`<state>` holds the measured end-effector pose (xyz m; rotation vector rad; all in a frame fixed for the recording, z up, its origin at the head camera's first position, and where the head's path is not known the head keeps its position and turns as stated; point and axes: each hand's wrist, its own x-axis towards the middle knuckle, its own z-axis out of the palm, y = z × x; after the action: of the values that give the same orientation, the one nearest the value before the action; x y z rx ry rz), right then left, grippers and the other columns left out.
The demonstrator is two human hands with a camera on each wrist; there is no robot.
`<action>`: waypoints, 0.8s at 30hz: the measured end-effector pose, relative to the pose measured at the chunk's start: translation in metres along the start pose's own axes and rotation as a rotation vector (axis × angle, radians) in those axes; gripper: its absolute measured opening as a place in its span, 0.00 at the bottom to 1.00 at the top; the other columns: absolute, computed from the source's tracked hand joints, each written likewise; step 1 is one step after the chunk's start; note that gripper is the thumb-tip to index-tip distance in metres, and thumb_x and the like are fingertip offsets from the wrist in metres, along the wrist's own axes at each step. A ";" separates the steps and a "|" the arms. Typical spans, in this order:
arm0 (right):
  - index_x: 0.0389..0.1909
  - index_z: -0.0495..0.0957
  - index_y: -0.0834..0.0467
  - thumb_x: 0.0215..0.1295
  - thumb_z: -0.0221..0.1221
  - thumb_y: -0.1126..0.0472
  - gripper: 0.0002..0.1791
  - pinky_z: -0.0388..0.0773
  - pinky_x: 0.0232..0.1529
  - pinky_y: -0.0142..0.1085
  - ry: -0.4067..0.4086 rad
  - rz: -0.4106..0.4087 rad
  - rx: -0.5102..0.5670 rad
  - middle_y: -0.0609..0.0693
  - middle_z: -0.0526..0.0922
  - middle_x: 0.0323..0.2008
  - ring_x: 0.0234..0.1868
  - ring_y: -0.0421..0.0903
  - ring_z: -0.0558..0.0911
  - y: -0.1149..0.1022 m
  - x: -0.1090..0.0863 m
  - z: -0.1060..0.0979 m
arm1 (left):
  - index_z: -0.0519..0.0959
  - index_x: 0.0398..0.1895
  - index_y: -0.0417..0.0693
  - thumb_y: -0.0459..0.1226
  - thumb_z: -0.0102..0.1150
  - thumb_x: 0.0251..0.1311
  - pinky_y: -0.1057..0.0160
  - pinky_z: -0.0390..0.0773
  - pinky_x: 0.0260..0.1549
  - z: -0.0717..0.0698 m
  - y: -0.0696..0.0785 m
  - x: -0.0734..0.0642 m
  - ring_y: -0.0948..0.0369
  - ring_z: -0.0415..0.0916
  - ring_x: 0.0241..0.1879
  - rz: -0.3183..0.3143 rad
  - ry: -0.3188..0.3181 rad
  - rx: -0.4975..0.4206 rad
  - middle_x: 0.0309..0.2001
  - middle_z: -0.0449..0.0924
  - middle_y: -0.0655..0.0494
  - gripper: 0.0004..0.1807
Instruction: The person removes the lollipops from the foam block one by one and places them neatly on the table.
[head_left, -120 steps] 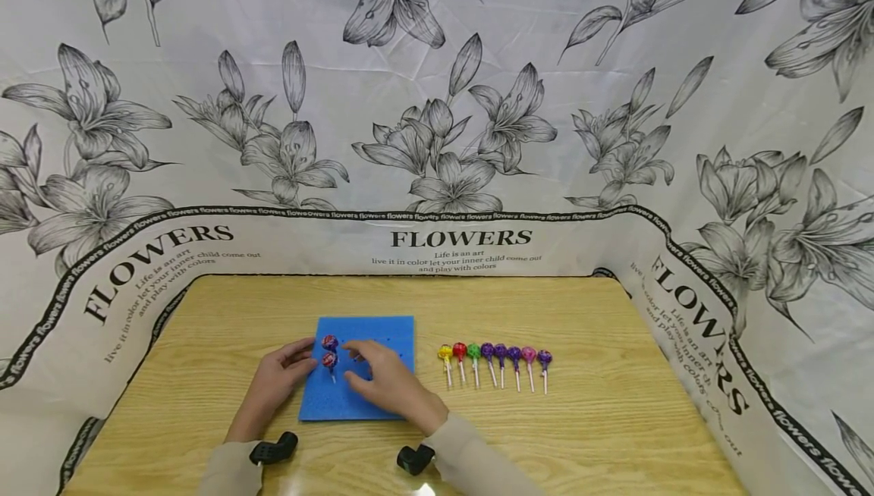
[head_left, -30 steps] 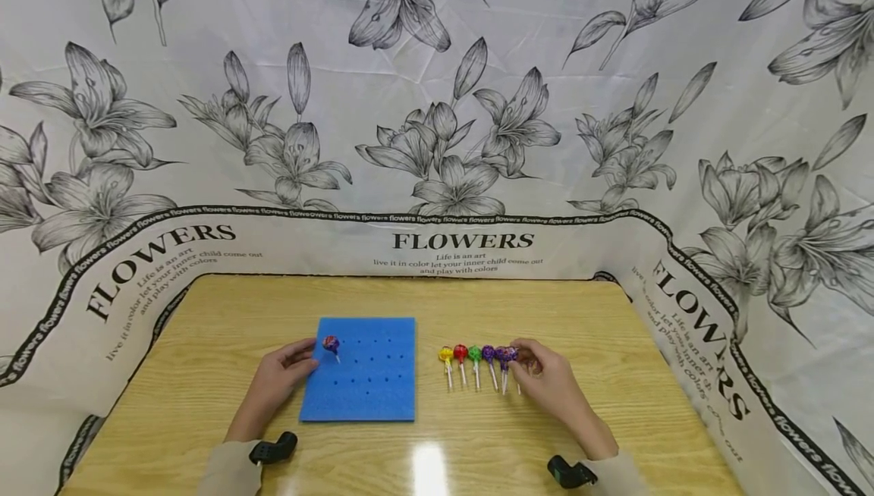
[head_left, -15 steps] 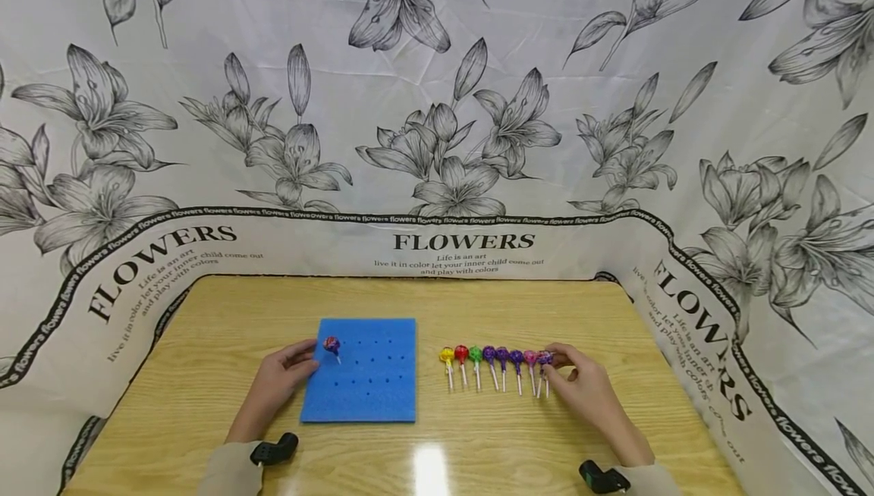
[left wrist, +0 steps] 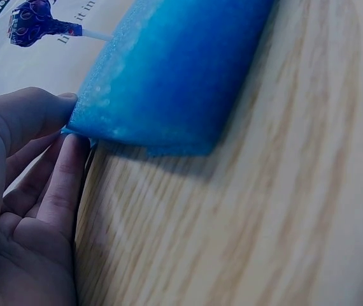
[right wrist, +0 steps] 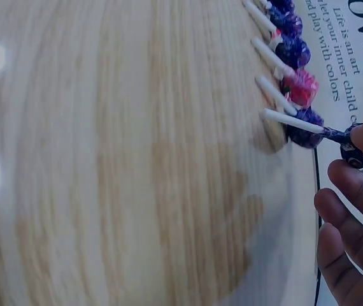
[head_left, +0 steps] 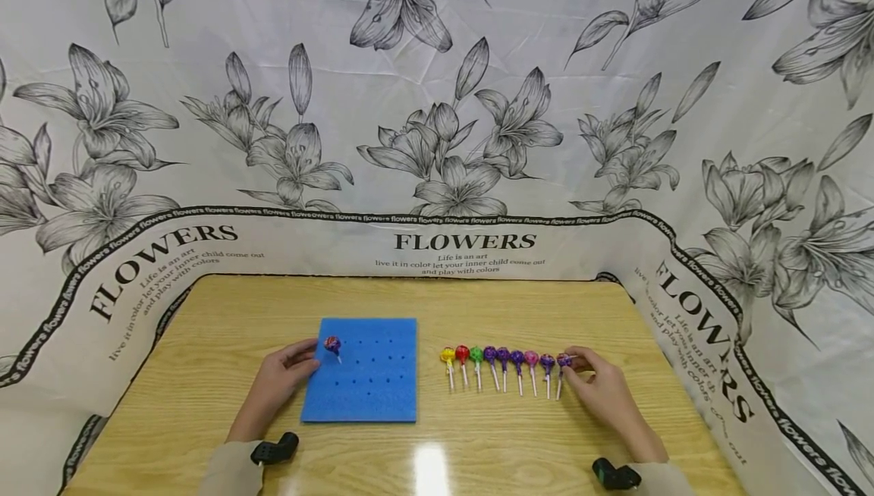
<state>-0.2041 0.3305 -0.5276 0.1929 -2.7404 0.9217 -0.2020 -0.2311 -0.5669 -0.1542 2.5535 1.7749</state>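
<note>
My left hand [head_left: 275, 381] pinches the left edge of a blue foam board [head_left: 362, 406] dotted with small holes. In the left wrist view the thumb [left wrist: 38, 113] lies on the board's edge and the fingers are under it. One red-and-purple lollipop [head_left: 331, 343] stands in the board near its upper left corner. My right hand [head_left: 606, 391] pinches a purple-wrapped lollipop [head_left: 564, 360] by its head, at the right end of a row. In the right wrist view its white stick [right wrist: 290, 120] points away from the fingers, next to a purple lollipop [right wrist: 306, 132].
The row of lollipops runs right of the board, with yellow [head_left: 447, 355], red [head_left: 462, 353], green [head_left: 476, 355], several purple and a pink one [head_left: 532, 359]. A wooden table [head_left: 478, 450] carries everything. Flower-printed cloth [head_left: 464, 253] surrounds its back and sides.
A lollipop has left the board, where two stood earlier. My right hand has carried it rightward along the row to the far right end. My left hand has stayed at the board's edge.
</note>
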 end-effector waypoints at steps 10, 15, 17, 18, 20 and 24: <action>0.54 0.81 0.61 0.70 0.63 0.61 0.15 0.80 0.37 0.32 -0.155 0.152 0.017 0.53 0.86 0.39 0.38 0.44 0.84 0.007 0.006 -0.004 | 0.76 0.70 0.43 0.36 0.64 0.70 0.71 0.80 0.51 0.000 0.000 0.001 0.52 0.79 0.60 -0.011 0.007 0.029 0.62 0.81 0.44 0.26; 0.54 0.81 0.60 0.70 0.62 0.61 0.14 0.76 0.35 0.33 -0.214 0.173 0.013 0.52 0.85 0.38 0.36 0.41 0.80 0.009 0.010 -0.003 | 0.76 0.70 0.43 0.36 0.64 0.70 0.74 0.79 0.50 0.000 0.000 0.002 0.52 0.79 0.60 -0.013 0.008 0.023 0.62 0.81 0.44 0.26; 0.54 0.81 0.61 0.70 0.62 0.61 0.15 0.75 0.34 0.33 -0.227 0.168 0.011 0.51 0.84 0.37 0.35 0.41 0.79 0.010 0.012 -0.003 | 0.76 0.69 0.42 0.36 0.65 0.69 0.76 0.78 0.49 0.000 0.000 0.002 0.52 0.79 0.60 -0.012 0.009 0.016 0.61 0.81 0.43 0.26; 0.54 0.81 0.61 0.70 0.62 0.61 0.15 0.75 0.34 0.33 -0.232 0.167 0.010 0.51 0.84 0.37 0.34 0.42 0.78 0.010 0.013 -0.002 | 0.76 0.69 0.42 0.37 0.65 0.69 0.77 0.77 0.49 0.000 0.000 0.002 0.52 0.79 0.60 -0.010 0.009 0.013 0.61 0.81 0.43 0.26; 0.55 0.80 0.61 0.71 0.62 0.60 0.15 0.74 0.33 0.33 -0.240 0.169 0.009 0.50 0.83 0.36 0.34 0.42 0.78 0.010 0.015 -0.001 | 0.76 0.70 0.42 0.38 0.66 0.69 0.78 0.76 0.48 -0.001 0.000 0.001 0.51 0.79 0.61 -0.005 0.006 0.007 0.62 0.81 0.42 0.27; 0.55 0.80 0.62 0.71 0.63 0.60 0.15 0.74 0.33 0.33 -0.258 0.171 0.010 0.50 0.83 0.36 0.33 0.42 0.77 0.011 0.017 0.000 | 0.75 0.70 0.43 0.39 0.66 0.69 0.79 0.75 0.47 -0.002 0.000 0.001 0.51 0.78 0.61 -0.007 -0.001 -0.005 0.62 0.81 0.43 0.28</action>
<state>-0.2226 0.3379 -0.5295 0.0840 -3.0293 1.0182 -0.2028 -0.2325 -0.5660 -0.1622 2.5451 1.7781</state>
